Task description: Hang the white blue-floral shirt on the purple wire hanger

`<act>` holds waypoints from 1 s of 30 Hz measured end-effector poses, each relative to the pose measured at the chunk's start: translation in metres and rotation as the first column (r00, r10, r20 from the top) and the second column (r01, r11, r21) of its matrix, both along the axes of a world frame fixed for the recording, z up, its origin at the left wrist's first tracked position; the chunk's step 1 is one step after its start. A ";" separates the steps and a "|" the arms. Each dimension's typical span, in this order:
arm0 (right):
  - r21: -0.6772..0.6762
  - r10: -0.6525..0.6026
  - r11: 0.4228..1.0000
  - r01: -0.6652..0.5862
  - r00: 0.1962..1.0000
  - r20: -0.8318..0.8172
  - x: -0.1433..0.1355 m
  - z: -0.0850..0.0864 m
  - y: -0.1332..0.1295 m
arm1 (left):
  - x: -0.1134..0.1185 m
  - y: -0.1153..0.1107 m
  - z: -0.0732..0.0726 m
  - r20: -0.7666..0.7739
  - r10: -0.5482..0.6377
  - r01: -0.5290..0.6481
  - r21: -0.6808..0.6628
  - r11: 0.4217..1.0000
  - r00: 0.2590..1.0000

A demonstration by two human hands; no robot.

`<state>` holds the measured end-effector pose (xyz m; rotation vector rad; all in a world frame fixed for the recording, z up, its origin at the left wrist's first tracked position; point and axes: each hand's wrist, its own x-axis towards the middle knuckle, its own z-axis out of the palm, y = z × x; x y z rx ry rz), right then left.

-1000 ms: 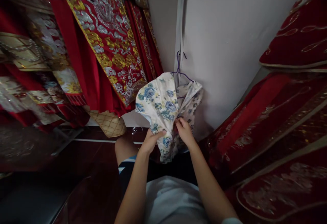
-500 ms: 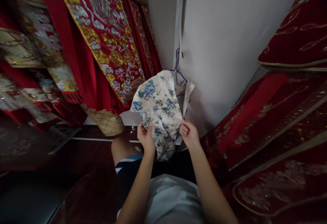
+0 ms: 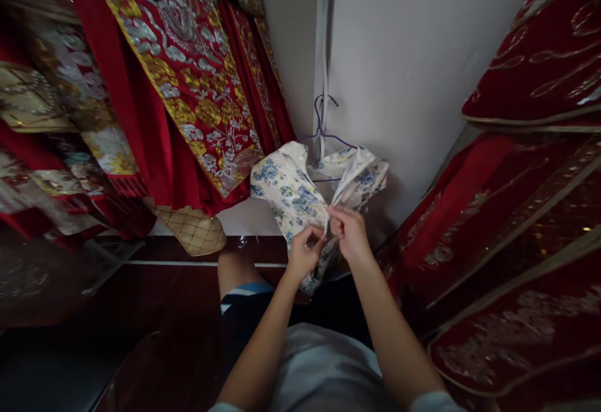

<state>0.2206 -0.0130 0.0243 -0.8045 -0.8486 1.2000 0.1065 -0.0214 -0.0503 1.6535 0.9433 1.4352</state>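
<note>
A white blouse [image 3: 291, 180] with blue flowers hangs on a thin purple hanger [image 3: 319, 129] against the wall. Its neckline gapes in a V, and the hanger's bar shows through the gap. My right hand [image 3: 350, 229] is closed in a pinch on the front edge of the blouse, just below the V. Just left of it and slightly lower, my left hand [image 3: 306, 250] pinches the same front edge between thumb and finger. The lower part of the blouse is bunched and partly hidden behind my hands and forearms.
Red garments with gold and silver embroidery [image 3: 188, 86] hang at the left. More dark red embroidered cloth [image 3: 516, 211] stands close on the right. A quilted beige piece [image 3: 195, 230] hangs low near my knee. A pale wall [image 3: 399, 67] rises behind the hanger.
My left hand has moved right, from the side of the blouse to its front edge beside my right hand. The blouse has turned to face me, and its right shoulder now shows.
</note>
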 end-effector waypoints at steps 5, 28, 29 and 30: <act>0.006 -0.020 1.000 0.020 0.999 -0.044 0.002 0.067 0.066 | -0.015 0.023 -0.010 -0.076 -0.066 0.063 -0.039 0.997 0.995; 0.325 -0.207 0.935 0.143 0.963 0.170 -0.020 0.058 0.084 | -0.028 0.082 0.189 -0.455 0.440 -0.039 0.659 0.751 0.774; 0.320 -0.244 0.931 0.175 0.951 0.189 -0.022 0.049 0.086 | -0.030 0.081 0.191 -0.412 0.447 -0.077 0.662 0.746 0.794; 0.303 -0.270 0.932 0.199 0.939 0.215 -0.025 0.039 0.088 | -0.033 0.081 0.193 -0.345 0.449 -0.130 0.656 0.743 0.824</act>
